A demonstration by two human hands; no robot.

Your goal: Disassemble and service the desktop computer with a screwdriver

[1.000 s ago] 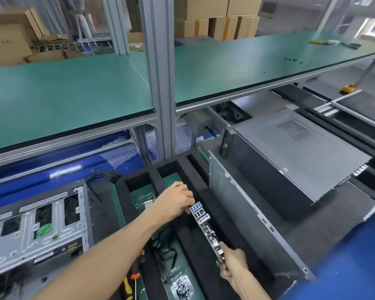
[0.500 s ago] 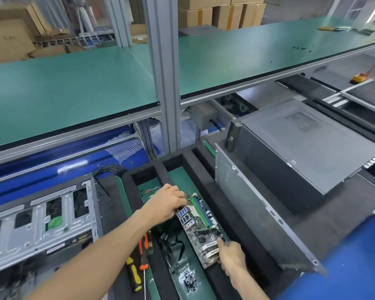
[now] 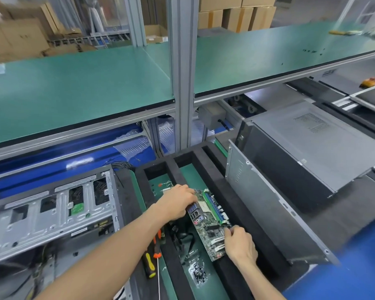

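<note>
Lowering into the foam tray (image 3: 243, 208) at lower centre goes the motherboard (image 3: 208, 221), light, stiff, fragile; best held by its edges. Left hand (image 3: 178, 202) grips the port end, right hand (image 3: 239, 243) fingers pinching the near edge.

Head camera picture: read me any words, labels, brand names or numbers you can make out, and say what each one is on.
No text can be read.
Motherboard: markings too small.
Open computer case: a white label, blurred.
Cardboard boxes: print too blurred.
Closed computer tower: no legible mark.
</note>
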